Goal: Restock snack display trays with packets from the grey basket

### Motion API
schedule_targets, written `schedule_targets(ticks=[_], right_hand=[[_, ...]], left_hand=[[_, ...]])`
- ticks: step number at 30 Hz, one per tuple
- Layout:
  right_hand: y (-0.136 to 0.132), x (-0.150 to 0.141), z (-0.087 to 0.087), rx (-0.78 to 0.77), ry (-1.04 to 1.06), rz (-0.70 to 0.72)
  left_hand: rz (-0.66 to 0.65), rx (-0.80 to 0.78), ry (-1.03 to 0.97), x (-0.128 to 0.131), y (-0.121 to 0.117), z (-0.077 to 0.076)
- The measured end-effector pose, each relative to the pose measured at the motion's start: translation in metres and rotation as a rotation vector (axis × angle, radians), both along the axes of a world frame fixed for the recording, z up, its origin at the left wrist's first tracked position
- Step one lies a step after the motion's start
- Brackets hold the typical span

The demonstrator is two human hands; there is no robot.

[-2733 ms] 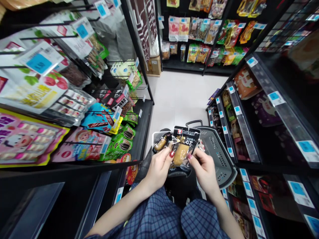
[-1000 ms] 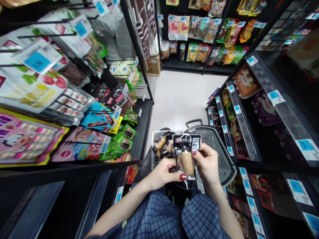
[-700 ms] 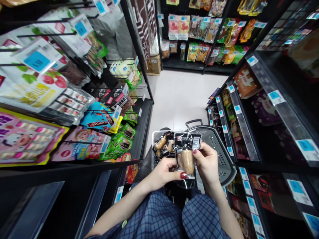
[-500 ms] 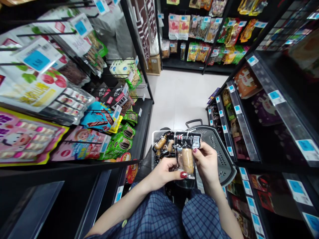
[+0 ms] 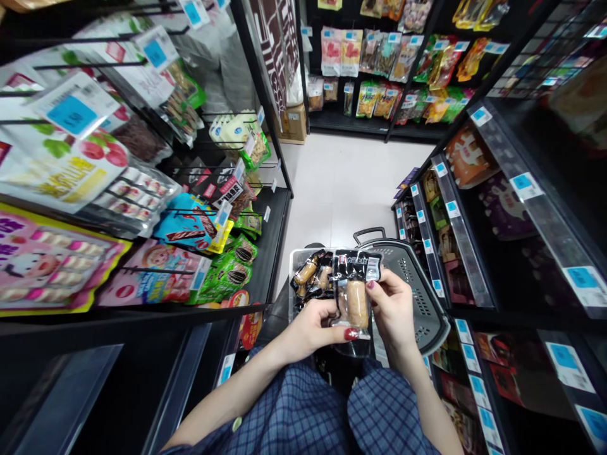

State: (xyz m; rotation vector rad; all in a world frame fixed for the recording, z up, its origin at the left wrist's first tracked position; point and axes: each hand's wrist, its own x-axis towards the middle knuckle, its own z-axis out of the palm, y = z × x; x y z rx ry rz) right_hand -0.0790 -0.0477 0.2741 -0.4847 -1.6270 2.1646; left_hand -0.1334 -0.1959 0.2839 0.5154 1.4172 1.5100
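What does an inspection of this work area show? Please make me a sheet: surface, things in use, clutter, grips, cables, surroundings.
Surface: pale floor between black shelves; no worktable in view.
Things in use: one black-and-clear packet with a tan, sausage-like piece inside; behind it, a clear box with similar packets.
Clutter: dark perforated basket next to the clear box; cardboard carton farther along the aisle.
Grips: left hand on the packet's lower left, right hand on its upper right edge.
Cables: nothing seen.
Surroundings: bagged snacks at left; blue-and-white price tags on both sides.
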Motion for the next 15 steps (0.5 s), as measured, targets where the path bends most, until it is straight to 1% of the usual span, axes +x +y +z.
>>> schedule_targets(ticks=[6, 7, 9, 10, 12, 13, 14, 15], right_hand=[[0.001, 0.0, 0.0, 0.038, -0.025, -0.015], [0.001, 0.0, 0.001, 0.055, -0.022, -0.028], [-0.001, 0.002, 0.004, 0.142, -0.023, -0.089], [-0.002, 0.004, 0.006, 0.231, -0.023, -0.136], [-0.005, 0.008, 0.011, 0.492, -0.009, -0.232], [-0.007, 0.01, 0.013, 0.635, 0.007, -0.262], [-0.009, 0.012, 0.016, 0.763, 0.026, -0.27], [-0.011, 0.014, 0.019, 0.858, 0.042, -0.26]], left_hand=[[-0.023, -0.008, 0.037, 0.0, -0.001, -0.001], [-0.013, -0.009, 0.047, 0.001, 0.0, -0.002], [0.074, -0.025, 0.119, 0.004, 0.001, -0.003], [0.138, -0.04, 0.18, 0.005, 0.002, -0.004], [0.243, -0.073, 0.334, 0.009, 0.003, -0.005], [0.257, -0.082, 0.408, 0.011, 0.004, -0.005], [0.245, -0.083, 0.462, 0.012, 0.004, -0.005], [0.216, -0.077, 0.492, 0.013, 0.004, -0.005]])
